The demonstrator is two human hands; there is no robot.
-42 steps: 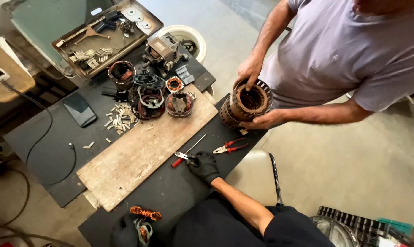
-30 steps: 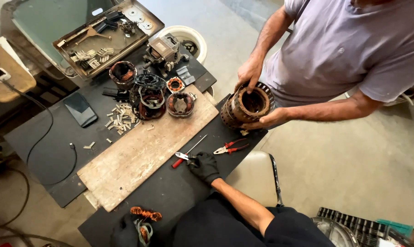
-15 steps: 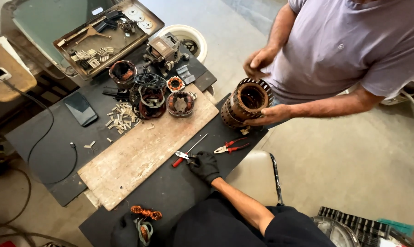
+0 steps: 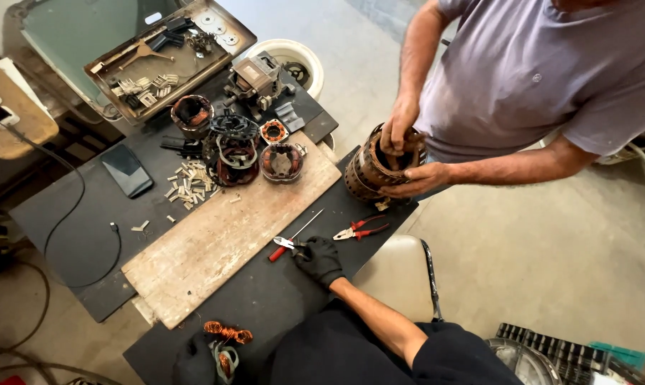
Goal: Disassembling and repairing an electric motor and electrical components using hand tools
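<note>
The right hand (image 4: 321,260), in a black glove, lay on the dark desk (image 4: 73,235) with its fingertips on the joint of a red-handled tool (image 4: 288,244); I could not tell whether it was closed on it. The tool looked light and stiff, and the red sleeve was probably the surest place to grip it. The left hand (image 4: 194,358), also gloved, appeared to grip a copper-wound part (image 4: 226,336) at the desk's near edge. Its fine wire would likely bend or snag easily, so the solid core seemed safer to hold.

Red pliers (image 4: 361,228) lay just beside the right hand, and a worn wooden board (image 4: 215,242) crossed the desk. Opposite, a co-worker in a grey shirt had 2 hands on a rusty stator (image 4: 369,171), 1 of them inside its bore. The floor was bare concrete.
</note>
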